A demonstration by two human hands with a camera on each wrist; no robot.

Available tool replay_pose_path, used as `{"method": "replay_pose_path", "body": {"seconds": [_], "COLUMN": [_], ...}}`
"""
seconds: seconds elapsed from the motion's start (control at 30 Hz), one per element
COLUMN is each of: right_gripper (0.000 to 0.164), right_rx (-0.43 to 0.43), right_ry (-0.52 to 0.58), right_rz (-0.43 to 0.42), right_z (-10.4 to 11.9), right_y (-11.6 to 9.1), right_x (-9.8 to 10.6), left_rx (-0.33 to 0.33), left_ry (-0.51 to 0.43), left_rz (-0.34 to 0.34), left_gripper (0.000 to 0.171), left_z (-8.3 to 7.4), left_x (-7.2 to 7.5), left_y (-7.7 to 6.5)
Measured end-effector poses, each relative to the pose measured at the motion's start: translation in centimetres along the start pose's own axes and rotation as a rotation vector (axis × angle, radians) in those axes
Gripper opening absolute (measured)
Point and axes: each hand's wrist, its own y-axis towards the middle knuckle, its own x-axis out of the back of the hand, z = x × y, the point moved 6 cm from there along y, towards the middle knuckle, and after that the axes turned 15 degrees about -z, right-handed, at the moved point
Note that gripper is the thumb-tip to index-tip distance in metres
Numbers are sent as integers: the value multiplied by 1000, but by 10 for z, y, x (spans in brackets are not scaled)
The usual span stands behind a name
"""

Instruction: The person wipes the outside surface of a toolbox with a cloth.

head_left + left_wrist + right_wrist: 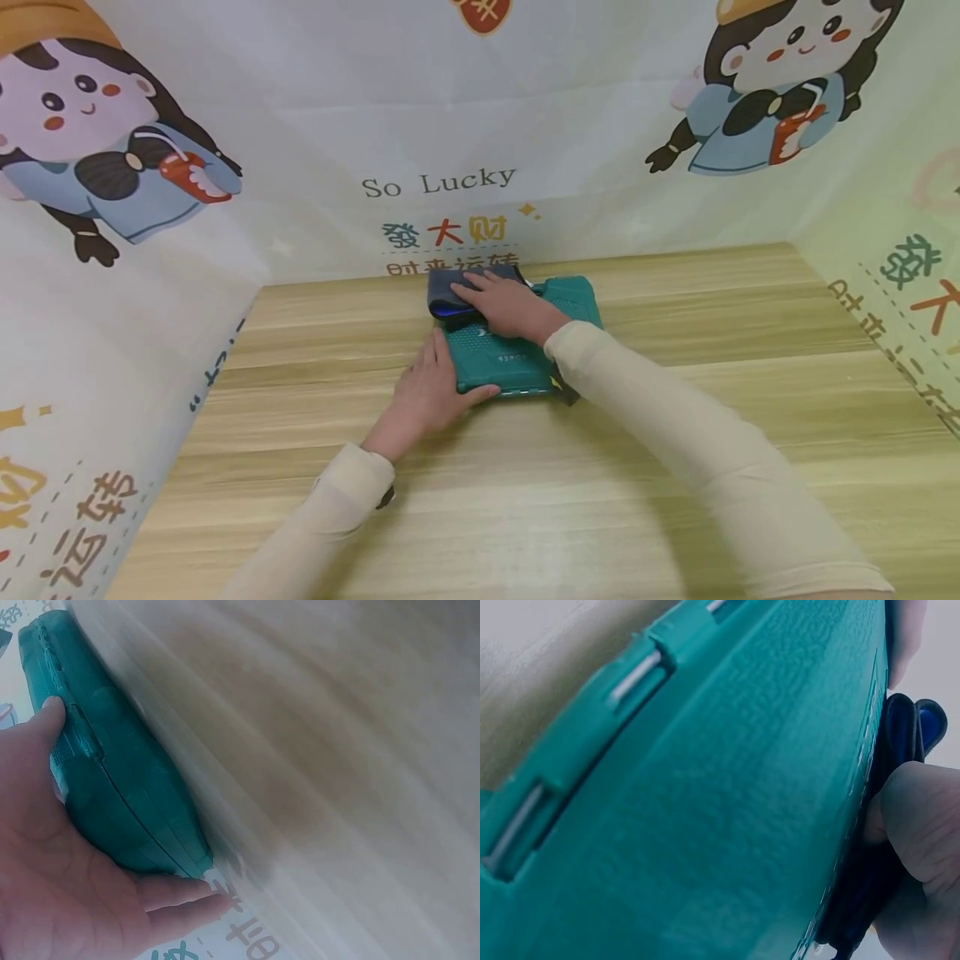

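Note:
A green hard plastic case (517,367) with a textured lid lies flat toward the back of the table. My left hand (431,387) rests at its front left corner, fingers along the left side and thumb on the front edge; the left wrist view shows the case's seam (112,784) beside the palm. On the lid's back left part lies a folded dark grey-blue fabric piece (450,292) with black edging and a bright blue inside. My right hand (513,304) lies over it, fingers spread across its top. Metal hinge pins (636,677) show along the case edge in the right wrist view.
Beneath the right sleeve, a dark strip with a bit of yellow (566,390) sticks out at the case's front right. The wood-grain table (480,500) meets a printed white cloth backdrop (322,192) behind and at both sides.

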Motion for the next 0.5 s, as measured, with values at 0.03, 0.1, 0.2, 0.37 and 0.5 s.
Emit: {"method": "replay_pose_path", "body": {"seconds": [0.03, 0.1, 0.2, 0.37, 0.5], "right_gripper": [65, 65, 65, 66, 66], "right_rx": [-4, -10, -17, -36, -46], "right_ry": [-4, -11, -4, 7, 13], "right_rz": [-2, -1, -8, -18, -19], "right_z": [-1, -2, -3, -4, -8], "right_y": [0, -1, -1, 0, -2], "right_x": [-1, -2, -2, -2, -3], "left_rx": [-2, 0, 7, 7, -3], "left_ry": [-5, -9, -8, -16, -20], "left_rz": [0, 5, 10, 10, 7], "left_gripper": [124, 124, 124, 124, 124], "left_z": [-1, -2, -1, -1, -3], "left_x": [0, 0, 1, 1, -1], "left_y": [0, 0, 0, 1, 2]}}
